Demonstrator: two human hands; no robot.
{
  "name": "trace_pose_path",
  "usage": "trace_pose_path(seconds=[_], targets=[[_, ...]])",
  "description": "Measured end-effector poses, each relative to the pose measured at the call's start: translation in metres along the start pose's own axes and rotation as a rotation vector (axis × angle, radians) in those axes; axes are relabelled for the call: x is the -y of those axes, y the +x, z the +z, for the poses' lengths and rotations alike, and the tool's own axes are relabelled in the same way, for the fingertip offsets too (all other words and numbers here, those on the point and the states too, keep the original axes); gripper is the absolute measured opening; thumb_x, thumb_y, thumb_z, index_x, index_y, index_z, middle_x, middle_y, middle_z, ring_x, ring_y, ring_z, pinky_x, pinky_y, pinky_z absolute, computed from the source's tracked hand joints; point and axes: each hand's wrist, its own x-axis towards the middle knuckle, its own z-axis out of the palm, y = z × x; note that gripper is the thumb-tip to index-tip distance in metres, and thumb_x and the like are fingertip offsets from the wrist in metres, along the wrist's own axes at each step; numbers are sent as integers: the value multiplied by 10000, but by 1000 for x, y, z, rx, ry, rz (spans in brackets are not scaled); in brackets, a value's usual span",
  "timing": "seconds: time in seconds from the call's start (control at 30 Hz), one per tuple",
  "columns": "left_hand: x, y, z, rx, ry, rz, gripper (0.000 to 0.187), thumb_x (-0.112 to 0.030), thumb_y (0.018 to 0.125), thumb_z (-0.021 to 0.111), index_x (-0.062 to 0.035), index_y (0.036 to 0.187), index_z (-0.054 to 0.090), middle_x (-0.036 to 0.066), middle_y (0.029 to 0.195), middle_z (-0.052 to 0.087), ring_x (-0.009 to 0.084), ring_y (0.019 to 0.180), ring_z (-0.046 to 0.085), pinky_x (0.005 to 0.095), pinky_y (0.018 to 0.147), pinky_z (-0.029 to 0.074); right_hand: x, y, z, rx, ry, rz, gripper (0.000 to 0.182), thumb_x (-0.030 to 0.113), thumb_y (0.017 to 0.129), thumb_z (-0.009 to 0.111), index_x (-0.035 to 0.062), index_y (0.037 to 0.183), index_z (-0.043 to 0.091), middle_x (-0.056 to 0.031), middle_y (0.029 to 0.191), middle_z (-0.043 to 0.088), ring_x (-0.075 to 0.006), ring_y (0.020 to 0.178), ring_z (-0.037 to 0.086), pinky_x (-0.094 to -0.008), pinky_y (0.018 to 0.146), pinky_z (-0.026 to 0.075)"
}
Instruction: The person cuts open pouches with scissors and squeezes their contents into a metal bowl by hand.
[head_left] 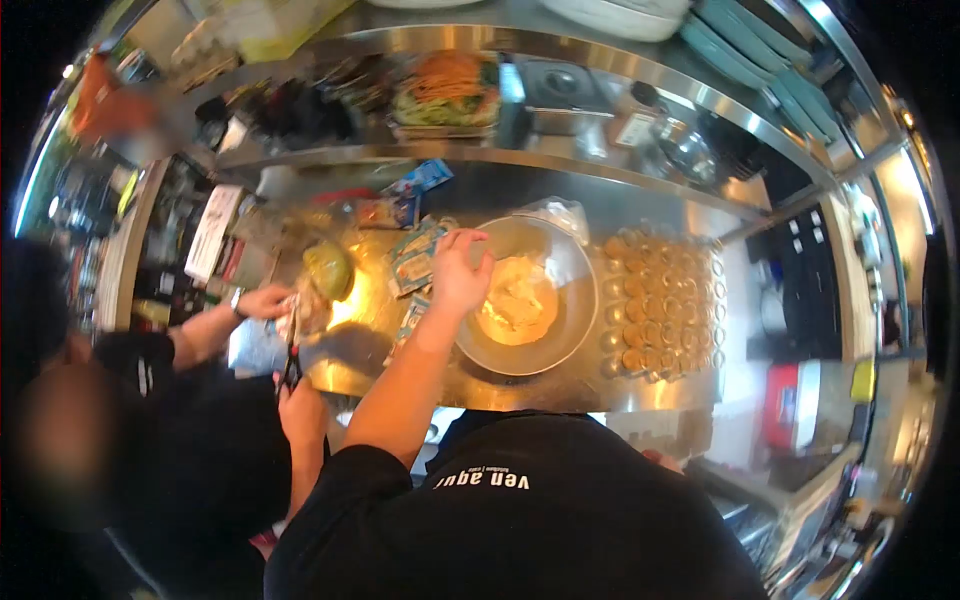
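My left hand (461, 272) is over the left rim of a large metal bowl (583, 325), its fingers curved and apart with nothing visible between them. Inside the bowl lies a pale, creamy yellow-orange mass (520, 302). Blue and white packets (411, 270) lie on the counter just left of the bowl. Low at my right side, beside my black shirt, a small patch of skin looks like part of my right hand (658, 458); its fingers are hidden.
Rows of small glass jars (665, 305) stand right of the bowl. At left, a co-worker holds black-handled scissors (291, 372) at a bag, near a green-yellow bundle (329, 271). Metal shelves (480, 160) with food trays and containers run across behind the metal counter (480, 392).
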Motion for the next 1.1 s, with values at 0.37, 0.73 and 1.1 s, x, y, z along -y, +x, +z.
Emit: trace_pose_path(seconds=[0.37,0.73,1.1], targets=[[-24,-143,-65,-342,361,-380,346,-119,792,743,-75,1131,688,161,1127,688,382,1103,619,483,975,495,202,42,-121,396,-292,-497,173,152,949,643,58,1092,671,-27,805,657,-126,799,633,-287,740,498],[29,-168,-72,216,747,-712,774,-485,707,856,-21,1267,591,198,1330,606,404,1238,578,496,1050,467,277,24,-62,458,-562,-1022,209,141,898,709,51,1081,662,-93,840,676,-231,792,671,-375,753,535],[-120,-199,-75,-135,127,-470,787,-218,655,937,-4,1265,487,142,1057,614,250,973,645,393,836,530,342,39,59,430,71,-1019,322,259,1005,687,-8,1184,684,-91,1009,746,-169,921,711,-350,833,567]])
